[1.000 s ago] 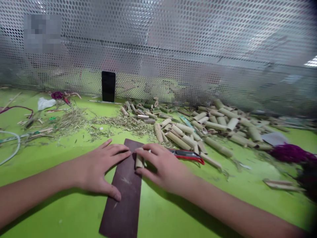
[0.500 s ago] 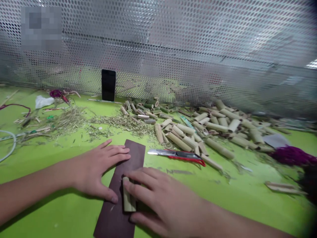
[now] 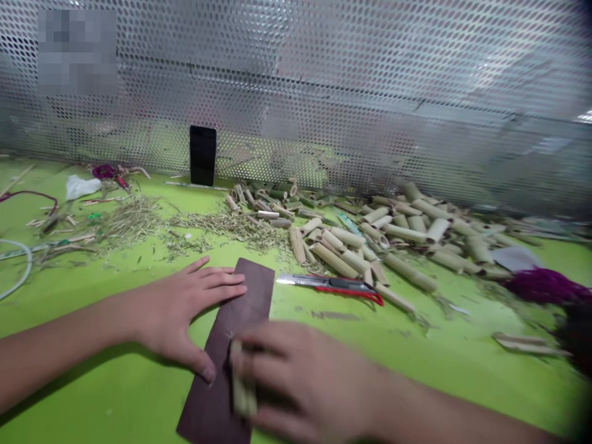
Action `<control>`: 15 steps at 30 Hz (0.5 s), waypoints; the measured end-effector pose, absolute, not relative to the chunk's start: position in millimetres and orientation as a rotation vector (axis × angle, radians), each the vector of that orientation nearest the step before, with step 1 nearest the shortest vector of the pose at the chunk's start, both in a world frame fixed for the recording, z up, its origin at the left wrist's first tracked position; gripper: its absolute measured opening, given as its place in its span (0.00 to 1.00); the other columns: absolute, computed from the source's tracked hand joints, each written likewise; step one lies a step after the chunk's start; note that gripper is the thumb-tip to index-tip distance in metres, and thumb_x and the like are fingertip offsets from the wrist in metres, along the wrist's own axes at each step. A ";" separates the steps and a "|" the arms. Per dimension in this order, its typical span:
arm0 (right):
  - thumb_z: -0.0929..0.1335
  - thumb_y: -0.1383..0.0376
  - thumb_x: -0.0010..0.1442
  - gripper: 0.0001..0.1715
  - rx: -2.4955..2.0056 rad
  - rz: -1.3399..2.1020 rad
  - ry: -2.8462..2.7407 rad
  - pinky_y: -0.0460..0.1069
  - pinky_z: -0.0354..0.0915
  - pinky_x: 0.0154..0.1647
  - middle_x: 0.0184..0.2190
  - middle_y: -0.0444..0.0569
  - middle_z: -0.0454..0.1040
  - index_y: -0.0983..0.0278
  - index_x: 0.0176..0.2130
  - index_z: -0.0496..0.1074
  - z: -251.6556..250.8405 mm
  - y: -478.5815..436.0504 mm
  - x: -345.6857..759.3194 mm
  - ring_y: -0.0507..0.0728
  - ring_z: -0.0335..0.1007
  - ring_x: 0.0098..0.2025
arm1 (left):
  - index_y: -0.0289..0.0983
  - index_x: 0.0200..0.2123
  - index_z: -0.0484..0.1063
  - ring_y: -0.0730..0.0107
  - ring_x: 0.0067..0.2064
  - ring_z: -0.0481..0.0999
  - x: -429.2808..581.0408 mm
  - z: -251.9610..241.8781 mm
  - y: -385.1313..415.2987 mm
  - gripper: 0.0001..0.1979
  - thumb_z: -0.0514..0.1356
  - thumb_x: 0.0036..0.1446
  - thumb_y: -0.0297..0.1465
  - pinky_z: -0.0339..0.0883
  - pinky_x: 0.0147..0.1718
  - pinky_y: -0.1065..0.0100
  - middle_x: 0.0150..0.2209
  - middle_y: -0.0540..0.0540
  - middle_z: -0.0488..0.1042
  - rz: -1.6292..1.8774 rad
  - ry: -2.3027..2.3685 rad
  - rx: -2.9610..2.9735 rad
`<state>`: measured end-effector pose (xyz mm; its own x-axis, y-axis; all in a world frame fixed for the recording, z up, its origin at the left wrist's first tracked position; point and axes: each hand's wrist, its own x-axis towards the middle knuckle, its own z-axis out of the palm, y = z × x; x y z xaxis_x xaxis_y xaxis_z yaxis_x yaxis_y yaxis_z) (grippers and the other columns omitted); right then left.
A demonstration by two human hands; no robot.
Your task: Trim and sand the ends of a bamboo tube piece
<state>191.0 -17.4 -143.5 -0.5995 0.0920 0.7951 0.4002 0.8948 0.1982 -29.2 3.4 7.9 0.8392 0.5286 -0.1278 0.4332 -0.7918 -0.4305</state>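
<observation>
A dark brown strip of sandpaper [image 3: 252, 290] lies flat on the green table. My left hand [image 3: 178, 314] rests with fingers spread on its left edge, thumb and fingertips touching it. In my right hand [image 3: 305, 376] is a short piece of bamboo [image 3: 243, 391], held against the lower part of the strip; the hand is blurred and covers the piece's right side. A few pale scratch marks show on the strip just above the bamboo. Beyond the right hand lies a utility knife [image 3: 333, 285] with a red edge and its blade out, pointing left.
Cut bamboo pieces [image 3: 345, 259] are heaped behind the knife and to the right. Shavings [image 3: 222, 228] are scattered at the middle and left. A phone [image 3: 203, 155] leans upright on the perforated metal panel [image 3: 324, 80]. Purple string [image 3: 546, 285] lies at far right.
My right hand and the bamboo piece have shifted slightly down along the sandpaper, and the hand is now blurred. My left hand stays in nearly the same place.
</observation>
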 end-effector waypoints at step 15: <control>0.67 0.60 0.66 0.15 -0.638 -0.405 -2.041 0.56 0.70 0.48 0.46 0.57 0.74 0.65 0.50 0.72 -139.4 -15.8 192.7 0.61 0.71 0.47 | 0.42 0.74 0.48 0.43 0.74 0.47 -28.7 6.2 4.3 0.56 0.63 0.52 0.63 0.30 0.73 0.41 0.75 0.43 0.46 0.332 -0.746 -2.612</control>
<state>192.7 -15.8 -139.4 -0.4340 0.2784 0.8568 0.5846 0.8107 0.0328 -28.7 4.3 6.2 0.8292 0.5470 -0.1148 0.4513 -0.7764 -0.4400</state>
